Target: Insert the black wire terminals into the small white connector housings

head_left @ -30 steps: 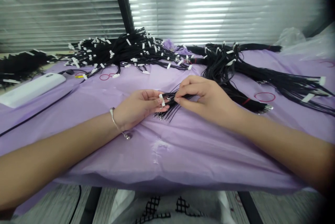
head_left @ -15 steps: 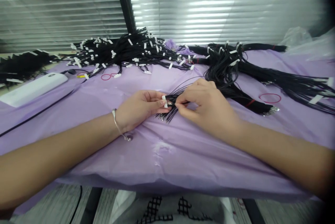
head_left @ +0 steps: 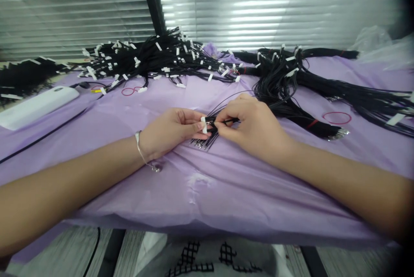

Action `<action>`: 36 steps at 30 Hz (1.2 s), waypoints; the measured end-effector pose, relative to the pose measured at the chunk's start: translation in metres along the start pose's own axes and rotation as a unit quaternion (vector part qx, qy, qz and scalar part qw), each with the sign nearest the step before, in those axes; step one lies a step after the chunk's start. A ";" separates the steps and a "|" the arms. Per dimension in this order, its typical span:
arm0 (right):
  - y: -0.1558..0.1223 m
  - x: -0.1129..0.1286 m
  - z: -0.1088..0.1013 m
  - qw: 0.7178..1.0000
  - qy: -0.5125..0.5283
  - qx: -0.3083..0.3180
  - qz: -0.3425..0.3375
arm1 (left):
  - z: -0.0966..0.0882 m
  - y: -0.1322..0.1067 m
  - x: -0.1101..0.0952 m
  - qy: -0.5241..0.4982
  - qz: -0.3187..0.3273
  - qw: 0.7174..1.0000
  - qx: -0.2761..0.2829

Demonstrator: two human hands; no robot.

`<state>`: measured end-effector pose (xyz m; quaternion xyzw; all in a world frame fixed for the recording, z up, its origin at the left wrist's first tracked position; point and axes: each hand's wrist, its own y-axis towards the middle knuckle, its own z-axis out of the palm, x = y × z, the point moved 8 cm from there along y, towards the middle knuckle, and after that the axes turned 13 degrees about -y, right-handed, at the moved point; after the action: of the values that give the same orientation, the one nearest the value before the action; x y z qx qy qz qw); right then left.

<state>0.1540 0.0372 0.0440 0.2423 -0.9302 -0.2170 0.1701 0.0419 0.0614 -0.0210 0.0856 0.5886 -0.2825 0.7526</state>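
Observation:
Between the thumb and fingers of my left hand (head_left: pixel 176 132) is a small white connector (head_left: pixel 203 125), with black wires running from it to the right. My right hand (head_left: pixel 249 126) pinches a thin black wire (head_left: pixel 230 121) just right of the connector. Whether the wire's tip sits inside the connector is too small to tell. Below the fingers, loose black wires with shiny metal ends (head_left: pixel 201 143) lie fanned on the purple sheet. Their other parts run behind my right hand toward a black wire bundle (head_left: pixel 274 83).
The table has a purple plastic sheet (head_left: pixel 145 195) over it. A large pile of black wires with white connectors (head_left: pixel 145 59) lies at the back. Red rubber bands (head_left: pixel 337 118) rest at the right, and a white oblong device (head_left: pixel 39 106) at the left. Window blinds (head_left: pixel 226 5) stand behind.
The view has shifted slightly. Both hands keep their grip near the connector; the right fingertips have shifted slightly, and more of the black wire shows beside them.

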 end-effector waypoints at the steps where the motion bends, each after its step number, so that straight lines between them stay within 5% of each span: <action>1: 0.000 0.001 -0.001 1.000 -0.001 -0.002 -0.005 | 0.000 0.000 0.000 0.003 0.000 1.000 0.000; 17: 0.000 0.004 0.003 0.997 -0.052 0.030 -0.038 | 0.003 -0.001 -0.003 0.005 -0.005 1.000 -0.004; 36: -0.001 0.001 0.010 0.998 -0.007 0.056 0.012 | 0.004 -0.003 -0.003 0.023 -0.003 1.000 -0.021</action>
<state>0.1497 0.0391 0.0357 0.2392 -0.9447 -0.1646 0.1527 0.0436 0.0583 -0.0165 0.0746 0.6118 -0.2699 0.7398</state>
